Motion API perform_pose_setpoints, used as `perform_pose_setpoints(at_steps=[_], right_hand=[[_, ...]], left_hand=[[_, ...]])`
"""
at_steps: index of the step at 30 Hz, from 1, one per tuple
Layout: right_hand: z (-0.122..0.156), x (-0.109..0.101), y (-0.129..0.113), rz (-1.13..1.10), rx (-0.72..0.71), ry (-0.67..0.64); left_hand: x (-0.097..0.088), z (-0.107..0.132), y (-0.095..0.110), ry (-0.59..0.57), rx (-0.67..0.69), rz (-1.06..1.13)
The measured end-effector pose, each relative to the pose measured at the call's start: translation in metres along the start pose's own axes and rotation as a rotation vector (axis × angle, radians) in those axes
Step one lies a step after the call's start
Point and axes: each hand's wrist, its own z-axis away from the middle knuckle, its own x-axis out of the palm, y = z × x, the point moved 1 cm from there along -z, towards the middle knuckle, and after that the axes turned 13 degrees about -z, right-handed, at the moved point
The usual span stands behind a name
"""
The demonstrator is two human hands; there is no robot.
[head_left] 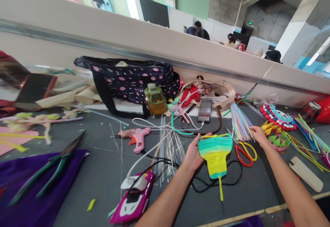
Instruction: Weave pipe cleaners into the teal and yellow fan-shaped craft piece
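My left hand (193,153) grips the left edge of a woven piece (215,154) made of green, teal and yellow strips, with a yellow tail hanging below it. It lies just above the grey table (103,165). My right hand (257,134) reaches to the right and pinches the ends of a bundle of pastel straws (239,123) that fans out toward the back. Red and yellow scissors (243,151) lie between my two hands, under the straws.
A pink glue gun (139,138), thin clear sticks (168,148), a pink phone (135,199) and green-handled pliers (51,168) on purple cloth lie to the left. A spotted bag (129,79), a yellow bottle (155,99) and a tote stand at the back. People sit beyond the partition.
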Motion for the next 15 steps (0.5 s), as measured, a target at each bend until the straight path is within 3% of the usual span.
perform_pose_setpoints(at_steps=[7, 15], right_hand=[[-0.0087, -0.0001, 0.0086, 0.041, -0.066, 0.041], [-0.0039, -0.0057, 0.0000, 0.012, -0.071, 0.038]], left_hand=[[-0.0025, -0.0011, -0.0008, -0.016, 0.001, -0.023], [0.0001, 0.0002, -0.0001, 0.004, 0.000, -0.007]])
